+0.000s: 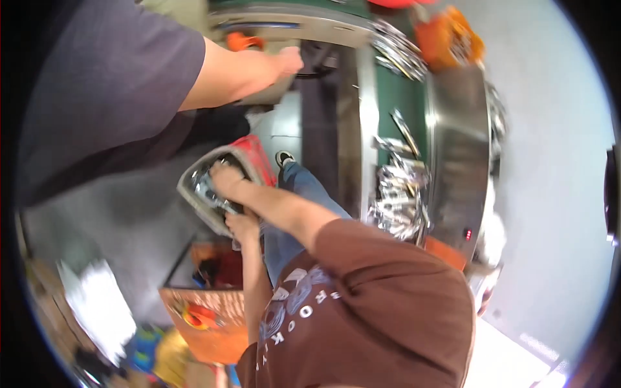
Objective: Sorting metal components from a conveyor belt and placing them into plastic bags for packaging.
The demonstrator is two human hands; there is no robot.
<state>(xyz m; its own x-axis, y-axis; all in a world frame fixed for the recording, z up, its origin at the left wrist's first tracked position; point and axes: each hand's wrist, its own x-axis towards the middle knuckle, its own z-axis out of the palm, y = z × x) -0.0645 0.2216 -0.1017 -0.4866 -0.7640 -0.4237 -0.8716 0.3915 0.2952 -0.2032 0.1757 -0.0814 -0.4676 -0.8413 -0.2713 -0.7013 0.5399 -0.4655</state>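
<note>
A pale grey plastic bin (206, 215) stands low in front of me, with shiny metal pieces (204, 187) in it. My right hand (228, 180) reaches down into the bin over these pieces; blur hides its fingertips. At the bin's near edge is my left hand (243, 227), its fingers curled by the rim and the metal pieces. What it grips there is too smeared to make out. Against the bin's far right side sits something red (255, 155), perhaps another container.
Another person's bare forearm (239, 74) reaches across at upper left. On my right runs a green-topped bench (385, 97) carrying heaps of shiny metal parts (401, 197), with a steel surface (458, 142) beside it. An orange box (207, 330) stands at lower left.
</note>
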